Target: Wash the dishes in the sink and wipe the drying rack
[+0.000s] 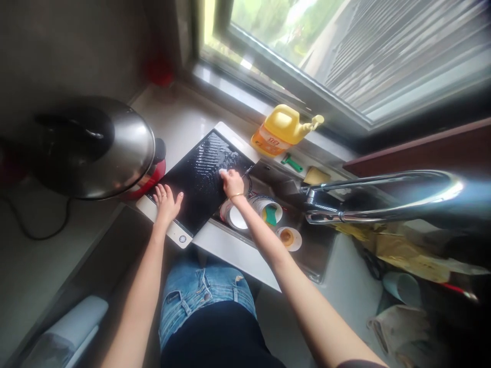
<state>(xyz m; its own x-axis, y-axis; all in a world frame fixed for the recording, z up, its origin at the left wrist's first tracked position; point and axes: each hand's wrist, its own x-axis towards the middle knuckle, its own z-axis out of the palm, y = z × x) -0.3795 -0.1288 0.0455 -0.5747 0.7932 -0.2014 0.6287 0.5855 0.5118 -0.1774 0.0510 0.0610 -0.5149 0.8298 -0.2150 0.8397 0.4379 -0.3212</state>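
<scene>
A black board with white ends (199,199) lies on the counter and reaches over the sink's edge. Water and streaky wet marks cover its far part. On its surface, my right hand (233,185) is closed around a small white wad (223,171), mostly hidden by the fingers; whether it is sponge or cloth I cannot tell. My left hand (166,204) rests with fingers spread at the board's near left end, holding nothing. Below my right forearm, bowls (238,219) and a cup with a green and yellow sponge (270,214) sit in the sink (314,245).
A yellow detergent jug (278,130) stands by the window, near a green-handled tool (292,163) and a tan sponge (316,176). The chrome faucet (383,191) arches over the right side. At left is a large pot with a metal lid (130,143).
</scene>
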